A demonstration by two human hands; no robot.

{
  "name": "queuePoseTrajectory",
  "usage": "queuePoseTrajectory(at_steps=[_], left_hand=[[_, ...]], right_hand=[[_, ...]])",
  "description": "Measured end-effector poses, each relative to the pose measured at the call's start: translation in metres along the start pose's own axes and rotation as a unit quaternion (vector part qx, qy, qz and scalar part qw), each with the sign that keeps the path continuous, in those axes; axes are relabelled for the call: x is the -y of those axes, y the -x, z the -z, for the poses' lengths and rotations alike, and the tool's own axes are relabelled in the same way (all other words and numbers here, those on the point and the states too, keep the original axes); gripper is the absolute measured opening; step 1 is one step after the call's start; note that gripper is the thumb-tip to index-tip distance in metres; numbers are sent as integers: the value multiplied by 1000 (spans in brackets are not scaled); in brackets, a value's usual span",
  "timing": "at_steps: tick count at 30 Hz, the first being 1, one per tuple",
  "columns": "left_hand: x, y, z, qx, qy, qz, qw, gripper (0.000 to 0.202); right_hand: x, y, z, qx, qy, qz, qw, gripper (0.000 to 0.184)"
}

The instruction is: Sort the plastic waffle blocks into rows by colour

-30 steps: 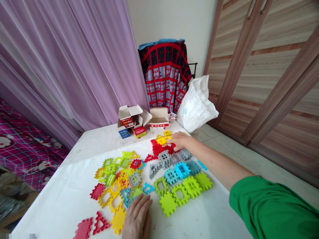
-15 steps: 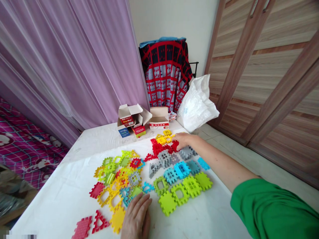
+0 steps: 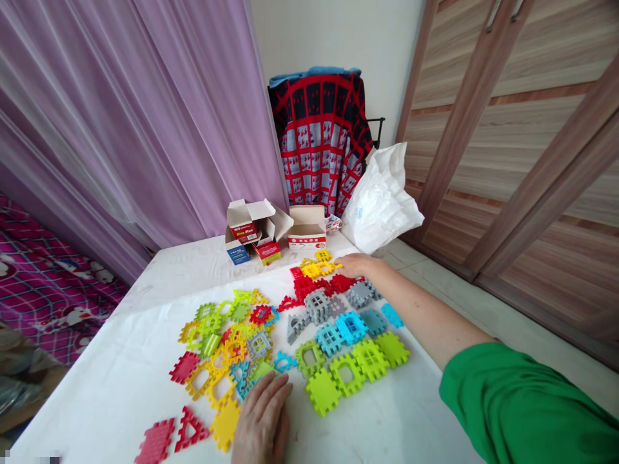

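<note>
Many flat plastic interlocking tiles in green, yellow, red, blue and grey cover the white table (image 3: 145, 386). My right hand (image 3: 356, 264) reaches to the far side and rests, fingers bent, on the yellow tiles (image 3: 318, 265) beside the red tiles (image 3: 309, 285); whether it grips one is hidden. My left hand (image 3: 264, 422) lies flat with fingers together on the table near the front edge, touching a green tile (image 3: 262, 371). A joined row of lime green tiles (image 3: 355, 368) lies between the hands, with blue tiles (image 3: 343, 330) and grey tiles (image 3: 319, 306) behind it.
Small open cardboard boxes (image 3: 264, 229) stand at the table's far edge. A white plastic bag (image 3: 382, 200) and a chair draped with a red patterned cloth (image 3: 322, 142) are behind. Purple curtain on the left, wooden doors on the right.
My right hand has slid a little further away, from the red tiles onto the yellow ones. My left hand has stayed in place.
</note>
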State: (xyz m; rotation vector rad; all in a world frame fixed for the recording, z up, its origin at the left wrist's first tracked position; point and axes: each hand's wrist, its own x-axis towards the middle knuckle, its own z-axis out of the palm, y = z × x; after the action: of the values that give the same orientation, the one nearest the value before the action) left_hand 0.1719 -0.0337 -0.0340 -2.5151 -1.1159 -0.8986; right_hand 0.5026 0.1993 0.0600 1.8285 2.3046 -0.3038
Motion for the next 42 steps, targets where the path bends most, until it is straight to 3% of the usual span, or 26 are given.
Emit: queuePoseTrajectory(at_steps=[7, 19, 25, 31, 33, 36, 39, 42], left_hand=[[-1, -1, 1, -2, 4, 4, 1000, 30], [-1, 1, 0, 3, 11, 11, 1000, 31], [-4, 2, 0, 1, 27, 32, 999, 30], [-7, 2, 1, -12, 55, 69, 996, 29], [-9, 1, 2, -21, 62, 74, 995, 30], [-13, 0, 6, -27, 66, 88, 994, 31], [-16, 3, 13, -19, 68, 97, 993, 32], [-12, 9, 22, -12, 63, 103, 993, 33]], right_hand=[[15, -1, -11, 23, 6, 3, 1000, 48], [22, -1, -7, 20, -2, -2, 1000, 41], [10, 16, 14, -90, -23, -50, 994, 42], [10, 53, 33, -221, -54, -68, 971, 40], [18, 67, 26, -273, -114, -58, 954, 38], [39, 88, 1, -337, -264, -36, 903, 38], [67, 107, -30, -345, -373, -5, 861, 39], [101, 124, -53, -326, -429, 26, 842, 37]])
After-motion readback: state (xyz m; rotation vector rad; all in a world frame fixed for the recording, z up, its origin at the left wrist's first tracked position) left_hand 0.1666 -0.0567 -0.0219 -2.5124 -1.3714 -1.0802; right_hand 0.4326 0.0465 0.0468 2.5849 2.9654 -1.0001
